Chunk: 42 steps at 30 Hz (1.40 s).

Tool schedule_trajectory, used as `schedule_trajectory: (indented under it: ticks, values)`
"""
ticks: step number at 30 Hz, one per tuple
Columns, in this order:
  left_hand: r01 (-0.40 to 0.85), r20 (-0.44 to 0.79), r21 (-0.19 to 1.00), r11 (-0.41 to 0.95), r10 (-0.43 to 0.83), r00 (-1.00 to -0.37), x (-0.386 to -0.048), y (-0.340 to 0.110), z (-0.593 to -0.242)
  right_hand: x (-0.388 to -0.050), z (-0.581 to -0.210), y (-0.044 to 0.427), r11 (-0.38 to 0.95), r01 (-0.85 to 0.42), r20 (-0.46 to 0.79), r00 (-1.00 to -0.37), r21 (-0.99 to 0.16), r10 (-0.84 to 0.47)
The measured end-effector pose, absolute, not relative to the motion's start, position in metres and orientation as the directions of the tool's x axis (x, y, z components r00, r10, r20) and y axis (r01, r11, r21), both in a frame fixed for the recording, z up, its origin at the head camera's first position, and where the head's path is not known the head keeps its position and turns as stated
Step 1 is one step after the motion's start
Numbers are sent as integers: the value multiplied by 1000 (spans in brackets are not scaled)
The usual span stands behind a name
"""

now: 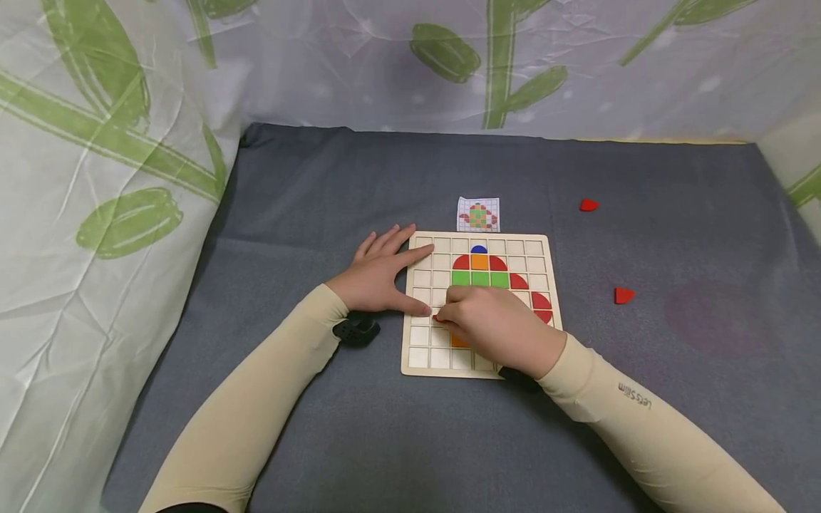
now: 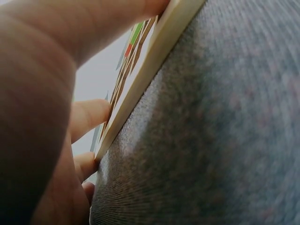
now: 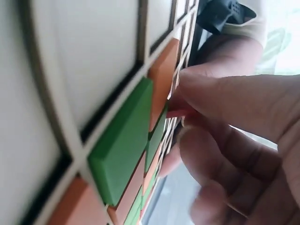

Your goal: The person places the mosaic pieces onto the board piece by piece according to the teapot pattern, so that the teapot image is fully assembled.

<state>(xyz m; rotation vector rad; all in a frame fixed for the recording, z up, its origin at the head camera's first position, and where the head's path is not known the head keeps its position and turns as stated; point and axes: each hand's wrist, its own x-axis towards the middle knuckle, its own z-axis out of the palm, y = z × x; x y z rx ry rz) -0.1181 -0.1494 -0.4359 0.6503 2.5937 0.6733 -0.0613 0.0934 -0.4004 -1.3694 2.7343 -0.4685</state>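
Observation:
A wooden grid board [image 1: 420, 358] lies on the cloth, with several coloured tiles set in its cells. My left hand [image 1: 378, 281], fingers spread and straight, rests on the board's left side; in the left wrist view the fingers [image 2: 91, 117] touch its edge. Over the board's middle, my right hand [image 1: 500, 324] pinches a small red tile [image 3: 176, 113] between thumb and fingertips, low at a cell left of the pattern. Green tiles [image 1: 479, 279], an orange tile [image 1: 479, 261], a blue half-round tile [image 1: 479, 249] and red rounded tiles [image 1: 541, 300] show above and beside that hand, which hides others.
Behind the board lies a small printed card [image 1: 477, 215] with a teapot-like coloured picture. Two loose red tiles sit to the right, one farther back [image 1: 589, 205] and one nearer [image 1: 624, 295]. Leaf-patterned curtains [image 1: 359, 71] border the grey cloth [image 1: 359, 442] at the back and left.

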Motion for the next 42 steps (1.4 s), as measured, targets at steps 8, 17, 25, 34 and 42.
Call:
schedule_trajectory:
  ticks: [8, 17, 25, 34, 42]
  values:
    - [339, -235, 526, 780, 516, -824, -118, -149, -437, -59, -403, 90, 576, -763, 49, -614, -293, -788]
    - [339, -230, 529, 779, 515, -826, -118, -148, -437, -58, -404, 89, 591, -751, 30, -626, -295, -779]
    - [336, -234, 527, 781, 513, -826, -119, -148, -437, -57, -401, 83, 668, -674, -23, -699, -315, -715]
    - [338, -238, 520, 784, 513, -825, -119, -150, -438, -59, -402, 79, 721, -598, -38, -760, -351, -649]
    - [341, -233, 525, 780, 517, -824, -120, -148, -439, -62, -404, 83, 715, -578, -41, -766, -395, -642]
